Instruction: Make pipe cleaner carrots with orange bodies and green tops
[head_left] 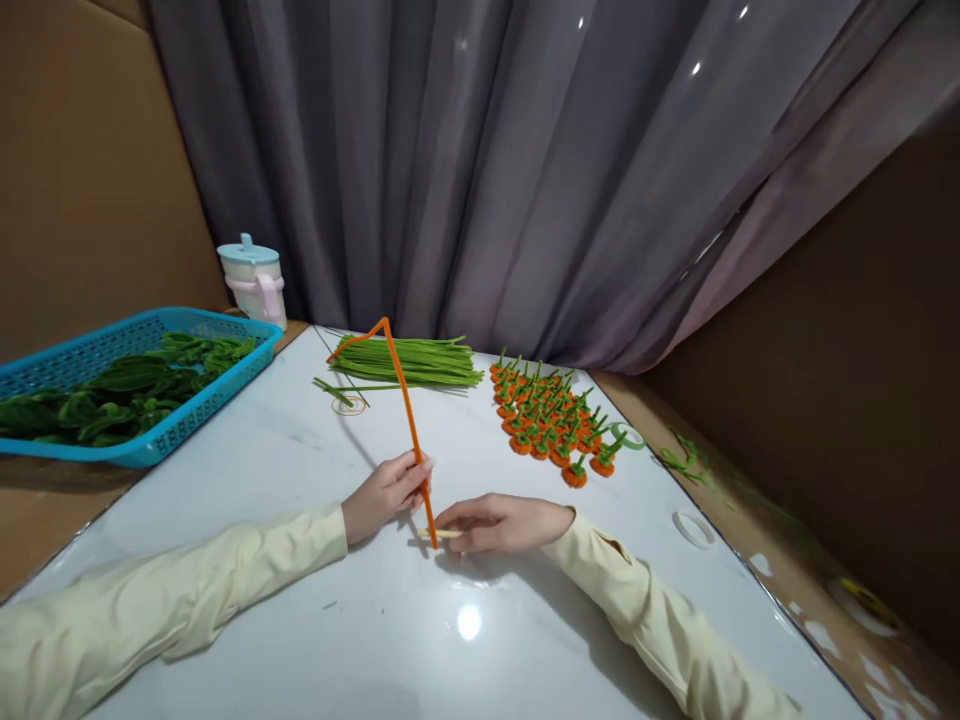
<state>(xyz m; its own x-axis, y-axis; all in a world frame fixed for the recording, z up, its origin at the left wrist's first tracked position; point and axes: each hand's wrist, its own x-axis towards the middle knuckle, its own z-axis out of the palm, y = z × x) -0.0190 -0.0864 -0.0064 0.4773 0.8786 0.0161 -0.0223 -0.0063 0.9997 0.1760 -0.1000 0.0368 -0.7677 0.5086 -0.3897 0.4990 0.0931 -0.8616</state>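
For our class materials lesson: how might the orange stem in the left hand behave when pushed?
The orange stem probably bends yet keeps its shape, since a sharp kink stands unsupported above the left hand. Its thinness suggests little weight.

Long pale-cream sleeves [217,590], loosely wrinkled, a small slit [616,549] near the right cuff [568,538]

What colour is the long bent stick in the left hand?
The bent stick is bright orange all along; it shows best in the head view.
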